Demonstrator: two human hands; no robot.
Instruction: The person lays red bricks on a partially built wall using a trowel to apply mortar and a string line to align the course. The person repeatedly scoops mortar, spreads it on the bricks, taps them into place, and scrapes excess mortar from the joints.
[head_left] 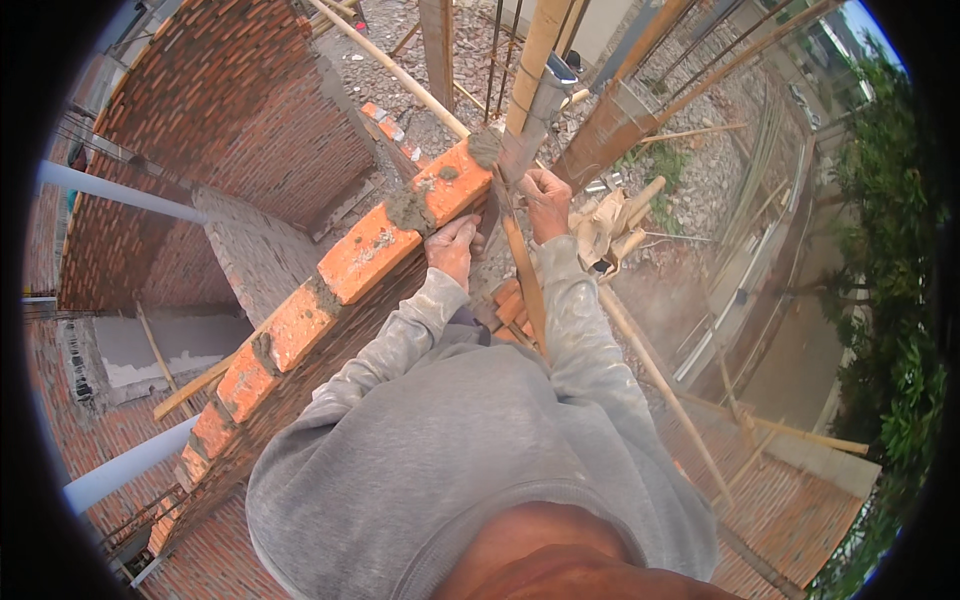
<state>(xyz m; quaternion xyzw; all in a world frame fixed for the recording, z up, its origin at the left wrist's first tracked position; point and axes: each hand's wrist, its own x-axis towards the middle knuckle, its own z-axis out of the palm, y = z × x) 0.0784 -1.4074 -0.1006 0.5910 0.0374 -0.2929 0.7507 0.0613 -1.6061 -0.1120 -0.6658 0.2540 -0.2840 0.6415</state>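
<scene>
A row of orange bricks [372, 252] tops the wall, running from the lower left up to the middle, with grey mortar [409, 209] in the joints and smears on the faces. My left hand [453, 248] is at the wall's near side, just under the row's far end, its fingers curled and partly hidden. To its right, my right hand [547, 203] is closed beside the top of an upright wooden board [521, 255], thumb and fingers together. Whatever either hand grips is too small or hidden to make out. A mortar lump [485, 147] caps the row's end, against a post.
A bamboo pole [538, 65] and steel bars rise beyond the wall's end. Torn brown paper [603, 228] lies right of my right hand. Loose bricks [512, 305] sit below, between my arms. Rubble [390, 70] covers the ground ahead; another brick wall [230, 100] stands left.
</scene>
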